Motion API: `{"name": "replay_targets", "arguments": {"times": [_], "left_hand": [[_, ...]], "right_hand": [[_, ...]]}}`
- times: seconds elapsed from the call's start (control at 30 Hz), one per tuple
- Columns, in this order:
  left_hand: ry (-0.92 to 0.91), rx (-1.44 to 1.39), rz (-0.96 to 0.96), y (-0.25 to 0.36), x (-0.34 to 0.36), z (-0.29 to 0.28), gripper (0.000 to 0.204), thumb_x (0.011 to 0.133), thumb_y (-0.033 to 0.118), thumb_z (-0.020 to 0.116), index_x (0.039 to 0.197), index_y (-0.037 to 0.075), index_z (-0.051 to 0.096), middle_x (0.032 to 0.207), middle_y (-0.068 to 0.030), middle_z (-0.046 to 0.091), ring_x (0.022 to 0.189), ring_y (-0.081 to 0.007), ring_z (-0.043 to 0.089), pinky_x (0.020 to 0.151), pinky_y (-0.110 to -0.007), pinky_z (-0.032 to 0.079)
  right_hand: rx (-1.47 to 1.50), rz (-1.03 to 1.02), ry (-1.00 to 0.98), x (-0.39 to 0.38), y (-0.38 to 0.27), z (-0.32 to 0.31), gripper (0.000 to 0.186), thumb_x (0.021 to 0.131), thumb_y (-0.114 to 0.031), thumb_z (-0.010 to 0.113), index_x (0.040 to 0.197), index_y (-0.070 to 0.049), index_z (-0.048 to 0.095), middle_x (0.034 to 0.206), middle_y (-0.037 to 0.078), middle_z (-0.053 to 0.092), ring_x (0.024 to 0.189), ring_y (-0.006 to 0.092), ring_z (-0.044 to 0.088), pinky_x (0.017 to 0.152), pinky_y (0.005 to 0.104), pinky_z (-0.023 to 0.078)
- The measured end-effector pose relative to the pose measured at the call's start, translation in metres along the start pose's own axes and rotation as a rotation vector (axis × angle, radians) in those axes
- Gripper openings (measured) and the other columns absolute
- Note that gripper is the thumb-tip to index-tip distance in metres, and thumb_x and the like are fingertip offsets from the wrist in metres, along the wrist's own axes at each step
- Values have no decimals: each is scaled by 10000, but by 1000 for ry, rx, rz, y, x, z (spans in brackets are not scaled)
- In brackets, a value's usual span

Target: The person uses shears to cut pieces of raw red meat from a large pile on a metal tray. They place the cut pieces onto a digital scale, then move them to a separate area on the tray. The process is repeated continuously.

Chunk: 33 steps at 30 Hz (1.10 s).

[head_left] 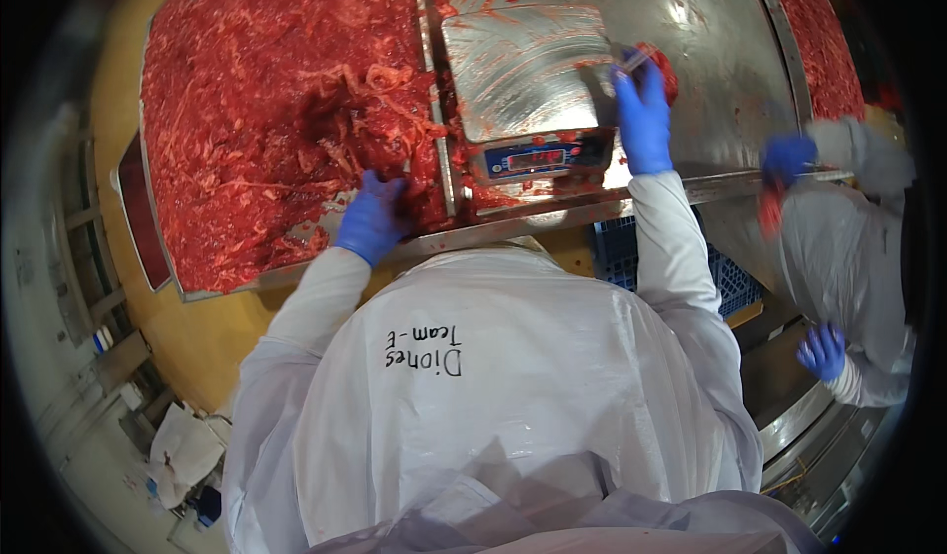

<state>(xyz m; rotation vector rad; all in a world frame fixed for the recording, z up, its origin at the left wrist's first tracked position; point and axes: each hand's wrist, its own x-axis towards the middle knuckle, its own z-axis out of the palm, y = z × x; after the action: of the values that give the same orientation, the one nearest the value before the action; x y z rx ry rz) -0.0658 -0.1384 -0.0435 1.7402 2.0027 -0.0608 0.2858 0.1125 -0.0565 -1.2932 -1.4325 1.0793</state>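
left hand [372, 219], centre-left, at shredded raw meat [261, 110] — right hand [642, 110], upper right, beside a meat clump [666, 73]; cannot tell either grip.

A wide, rectangular bed of red raw meat [266, 110] lies on the left. A narrow, straight steel rail [430, 80] divides it from a flat, silvery steel tabletop [735, 80] on the right. On that tabletop, just right of the rail, sits a square steel scale plate [528, 71], with a rectangular blue display panel [534, 160] on its near side. The blue-gloved left hand [373, 219] is at the meat bed's near right corner; the blue-gloved right hand [643, 120] is beside the plate's right edge. A second red meat bed [814, 41] lies beyond the tabletop, far right.
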Motion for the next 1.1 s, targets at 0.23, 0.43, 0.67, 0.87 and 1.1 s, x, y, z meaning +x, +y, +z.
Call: {"name": "replay_targets", "arguments": {"times": [0.23,0.43,0.67,0.87,1.1], "left_hand": [[15,-71,-64,-30,46,41,139,924,131,677,1035,48,695,1031,-280,695,928,-442,691,831,-488,559],[63,-174,304,31,70,-105,191,855,137,709,994,8,690,876,-260,668,820,-426,688,717,-463,535],[230,-477,643,122,105,-158,340,824,163,764,1101,-19,689,944,-220,688,849,-380,680,775,-441,537],[481,-219,587,98,143,-106,489,847,312,811,1222,24,683,1191,-216,676,1139,-367,652,998,-428,527],[-329,-235,274,18,3,14,299,920,235,731,1160,57,741,993,-155,752,984,-309,725,922,-409,559]], "right_hand": [[19,176,-3,-118,46,-22,607,1017,-197,712,1507,38,441,1423,191,597,1297,236,590,1090,360,472],[-84,144,-40,-129,56,-24,611,979,-200,753,1485,23,492,1324,179,681,1198,238,669,1041,360,521],[-54,162,-24,-129,53,-23,606,977,-158,746,1490,25,480,1349,181,665,1220,244,664,1043,361,524],[21,170,17,-129,46,-31,578,983,-132,720,1485,24,481,1372,178,650,1259,251,641,1060,366,510],[56,135,-117,-178,17,-33,578,978,-81,678,1510,-4,468,1444,156,605,1310,237,601,1118,368,481]]}}
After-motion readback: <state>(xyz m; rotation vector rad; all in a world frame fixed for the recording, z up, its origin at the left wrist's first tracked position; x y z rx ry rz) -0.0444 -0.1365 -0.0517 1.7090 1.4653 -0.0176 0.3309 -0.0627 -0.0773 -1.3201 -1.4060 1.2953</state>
